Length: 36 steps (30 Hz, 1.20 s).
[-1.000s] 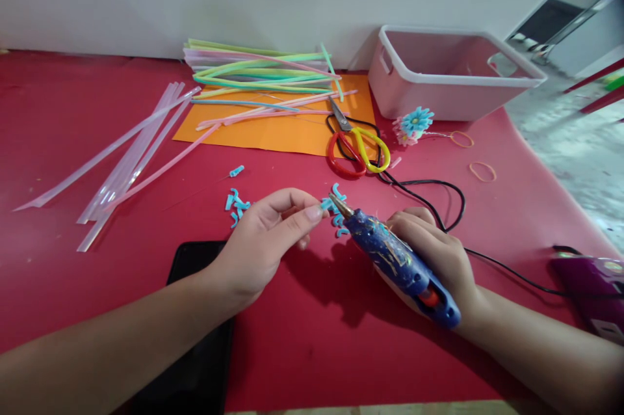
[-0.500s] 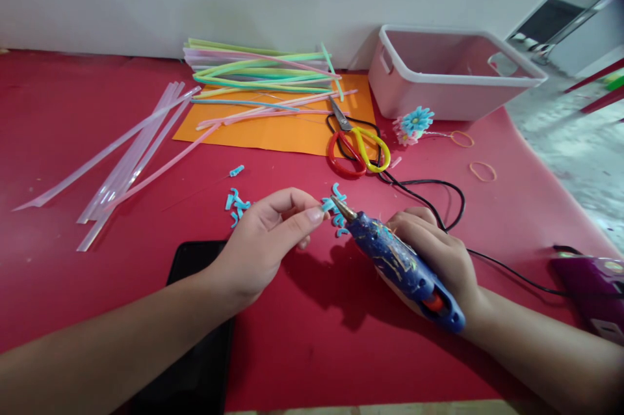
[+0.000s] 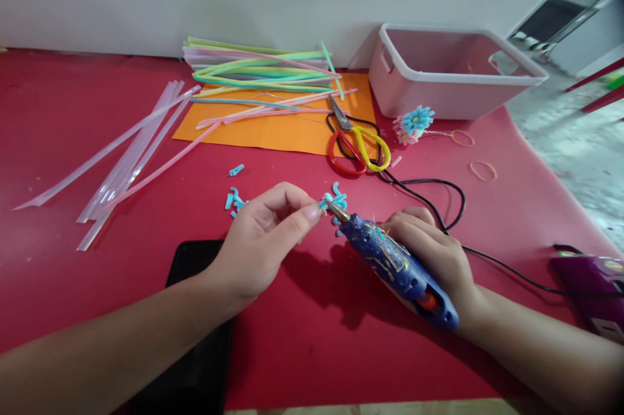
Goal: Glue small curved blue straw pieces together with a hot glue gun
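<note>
Between thumb and fingers, my left hand pinches a small light-blue pipe cleaner piece. My right hand is wrapped round a blue hot glue gun streaked with dried glue. Its metal nozzle points left and meets or nearly meets the piece; I cannot tell whether they touch. More curled blue pipe cleaner bits lie on the table behind the nozzle. Another small pile sits left of my left hand, partly hidden by it. A blue-tipped thin wire lies farther back.
Scissors with red and yellow handles rest near an orange sheet under pipe cleaners. Clear sleeves lie left. A pink bin, flower, black cord, purple object and black phone-like slab surround my hands.
The glue gun has shifted slightly left, bringing its nozzle up to the blue piece in my left hand. My left hand has barely moved.
</note>
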{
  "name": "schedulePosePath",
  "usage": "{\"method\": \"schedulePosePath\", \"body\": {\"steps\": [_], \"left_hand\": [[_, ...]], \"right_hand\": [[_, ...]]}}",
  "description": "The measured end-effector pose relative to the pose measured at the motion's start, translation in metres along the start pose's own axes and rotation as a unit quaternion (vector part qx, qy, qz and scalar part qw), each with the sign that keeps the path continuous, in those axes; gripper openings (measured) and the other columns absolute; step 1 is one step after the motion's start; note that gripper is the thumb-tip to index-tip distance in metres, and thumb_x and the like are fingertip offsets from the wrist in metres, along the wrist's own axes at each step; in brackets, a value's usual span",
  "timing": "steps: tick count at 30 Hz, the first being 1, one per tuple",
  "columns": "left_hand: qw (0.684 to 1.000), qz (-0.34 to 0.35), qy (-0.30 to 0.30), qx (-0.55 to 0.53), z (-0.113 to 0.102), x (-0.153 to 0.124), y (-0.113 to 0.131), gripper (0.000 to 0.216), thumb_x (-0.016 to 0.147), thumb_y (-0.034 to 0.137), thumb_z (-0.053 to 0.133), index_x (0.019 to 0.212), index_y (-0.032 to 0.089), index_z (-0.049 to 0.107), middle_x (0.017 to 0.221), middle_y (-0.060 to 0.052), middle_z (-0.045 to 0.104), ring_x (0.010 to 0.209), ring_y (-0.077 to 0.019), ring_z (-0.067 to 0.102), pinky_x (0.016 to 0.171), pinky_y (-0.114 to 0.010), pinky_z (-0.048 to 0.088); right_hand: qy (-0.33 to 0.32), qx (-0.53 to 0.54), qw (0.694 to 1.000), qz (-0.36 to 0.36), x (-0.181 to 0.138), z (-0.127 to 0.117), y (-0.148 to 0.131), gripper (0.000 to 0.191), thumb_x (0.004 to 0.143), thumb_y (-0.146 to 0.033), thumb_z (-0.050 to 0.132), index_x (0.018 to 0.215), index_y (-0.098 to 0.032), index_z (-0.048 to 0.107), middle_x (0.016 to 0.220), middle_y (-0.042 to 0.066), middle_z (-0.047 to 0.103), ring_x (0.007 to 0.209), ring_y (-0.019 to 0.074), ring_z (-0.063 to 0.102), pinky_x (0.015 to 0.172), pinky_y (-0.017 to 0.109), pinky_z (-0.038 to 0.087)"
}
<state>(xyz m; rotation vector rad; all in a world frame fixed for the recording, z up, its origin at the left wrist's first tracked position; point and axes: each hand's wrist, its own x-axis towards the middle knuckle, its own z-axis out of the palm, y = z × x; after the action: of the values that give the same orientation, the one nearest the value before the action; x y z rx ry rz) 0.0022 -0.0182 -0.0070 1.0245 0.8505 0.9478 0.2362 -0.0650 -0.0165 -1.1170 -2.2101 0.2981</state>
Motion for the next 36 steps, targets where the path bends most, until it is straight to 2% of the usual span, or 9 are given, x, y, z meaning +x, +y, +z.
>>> {"method": "schedulePosePath", "body": {"steps": [12, 19, 25, 36], "left_hand": [[0.997, 0.055, -0.015, 0.045, 0.0006, 0.0017, 0.0014, 0.018, 0.089, 0.021, 0.066, 0.072, 0.019, 0.061, 0.074, 0.003, 0.052, 0.065, -0.0091, 0.047, 0.064, -0.025, 0.038], [0.997, 0.063, -0.015, 0.049, 0.0010, 0.0015, 0.0017, 0.019, 0.090, 0.019, 0.066, 0.071, 0.019, 0.062, 0.075, 0.003, 0.052, 0.066, -0.0095, 0.048, 0.065, -0.026, 0.038], [0.998, 0.040, -0.022, 0.033, 0.0025, 0.0005, 0.0019, 0.017, 0.090, 0.020, 0.066, 0.073, 0.020, 0.062, 0.074, 0.004, 0.051, 0.064, -0.0093, 0.045, 0.063, -0.026, 0.036], [0.996, 0.062, -0.021, 0.060, 0.0037, 0.0007, 0.0053, 0.022, 0.090, 0.019, 0.064, 0.068, 0.019, 0.059, 0.072, 0.003, 0.050, 0.065, -0.0095, 0.047, 0.065, -0.026, 0.037]], "right_hand": [[0.018, 0.009, 1.000, -0.006, 0.0035, -0.0004, -0.0010, 0.005, 0.097, -0.027, 0.050, 0.095, -0.024, 0.053, 0.068, 0.000, 0.059, 0.059, 0.0160, 0.056, 0.068, 0.037, 0.042], [0.015, 0.002, 1.000, -0.006, 0.0034, -0.0005, -0.0012, 0.007, 0.099, -0.029, 0.048, 0.094, -0.024, 0.052, 0.067, 0.000, 0.058, 0.058, 0.0167, 0.056, 0.067, 0.038, 0.042], [0.005, 0.000, 1.000, -0.006, 0.0036, -0.0002, -0.0015, 0.008, 0.100, -0.028, 0.046, 0.097, -0.024, 0.051, 0.069, 0.000, 0.059, 0.059, 0.0170, 0.057, 0.069, 0.038, 0.040], [-0.001, 0.005, 1.000, -0.002, 0.0008, 0.0014, 0.0005, 0.013, 0.100, -0.032, 0.046, 0.097, -0.023, 0.054, 0.070, 0.000, 0.060, 0.061, 0.0175, 0.057, 0.071, 0.039, 0.040]]}}
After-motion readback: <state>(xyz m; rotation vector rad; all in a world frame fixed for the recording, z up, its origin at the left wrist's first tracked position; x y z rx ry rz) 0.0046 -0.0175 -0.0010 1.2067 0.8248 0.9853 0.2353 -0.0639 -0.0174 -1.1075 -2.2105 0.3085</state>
